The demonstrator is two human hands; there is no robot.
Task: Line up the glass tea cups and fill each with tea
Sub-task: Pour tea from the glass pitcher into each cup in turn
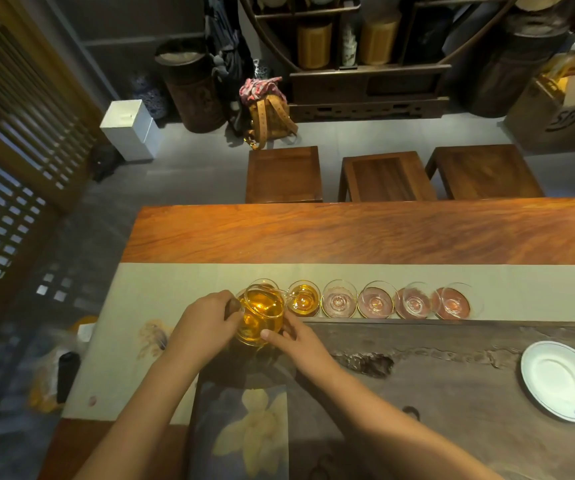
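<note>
Several glass tea cups stand in a row on the pale table runner [175, 282]. A cup [262, 285] behind the pitcher is mostly hidden. The cup beside it [304, 299] holds amber tea. The cups to its right, from one [338, 301] to the last [452, 303], look empty. A glass pitcher [262, 313] of amber tea tilts with its spout over the filled cup. My left hand [206, 323] grips its handle side. My right hand [289, 336] touches its lower right wall with thumb and fingers.
A dark stone tea tray [452, 375] lies in front of the cups, with a white saucer [561, 381] at its right. The wooden table [348, 233] stretches beyond the runner. Three wooden stools [386, 176] stand past its far edge.
</note>
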